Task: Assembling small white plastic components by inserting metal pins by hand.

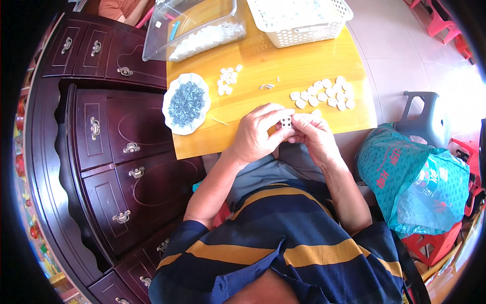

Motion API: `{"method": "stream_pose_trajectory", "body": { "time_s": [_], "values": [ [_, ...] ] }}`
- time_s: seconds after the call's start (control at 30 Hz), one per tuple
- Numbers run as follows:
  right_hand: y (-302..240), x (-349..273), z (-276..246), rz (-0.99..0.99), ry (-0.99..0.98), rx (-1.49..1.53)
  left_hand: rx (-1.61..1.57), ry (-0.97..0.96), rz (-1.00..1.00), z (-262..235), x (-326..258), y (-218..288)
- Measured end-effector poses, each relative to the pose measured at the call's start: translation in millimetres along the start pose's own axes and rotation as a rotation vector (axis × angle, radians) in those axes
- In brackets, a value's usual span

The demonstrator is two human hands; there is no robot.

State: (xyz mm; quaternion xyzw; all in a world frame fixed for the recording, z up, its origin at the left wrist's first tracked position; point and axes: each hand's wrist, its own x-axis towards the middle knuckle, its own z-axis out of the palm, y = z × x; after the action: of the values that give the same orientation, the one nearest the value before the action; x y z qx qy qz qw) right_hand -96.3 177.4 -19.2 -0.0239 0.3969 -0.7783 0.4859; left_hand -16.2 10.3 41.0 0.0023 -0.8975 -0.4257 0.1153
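Over the table's near edge, my left hand (260, 127) and my right hand (311, 130) meet around a small white plastic piece with dark holes (286, 122). Fingers of both hands pinch it from either side. Beyond my right hand lies a loose group of white plastic pieces (329, 93). A smaller cluster of white pieces (227, 79) lies farther left. Several small metal screws (266, 86) rest in the middle of the table. At the left edge, a white scalloped dish (168, 112) holds a heap of small screws (187, 103).
The yellow wooden table (253, 61) carries a clear plastic bin (152, 43) of white pieces and a white perforated basket (304, 37). A thin stick (219, 121) lies near the dish. Dark drawers (136, 111) flank the left; a teal bag (390, 172) and grey stool (422, 116) stand right.
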Motion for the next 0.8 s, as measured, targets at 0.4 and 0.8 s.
{"method": "stream_pose_trajectory", "body": {
  "time_s": [0.4, 0.8],
  "values": [
    [4.3, -1.1, 0.3, -0.075, 0.012, -0.029, 0.14, 0.04, 0.09, 2.6, 3.5, 0.7],
    [6.0, -3.7, 3.9, -0.168, 0.058, -0.136, 0.151, 0.07, 0.154, 6.3, 3.9, -5.6]
  ]
}}
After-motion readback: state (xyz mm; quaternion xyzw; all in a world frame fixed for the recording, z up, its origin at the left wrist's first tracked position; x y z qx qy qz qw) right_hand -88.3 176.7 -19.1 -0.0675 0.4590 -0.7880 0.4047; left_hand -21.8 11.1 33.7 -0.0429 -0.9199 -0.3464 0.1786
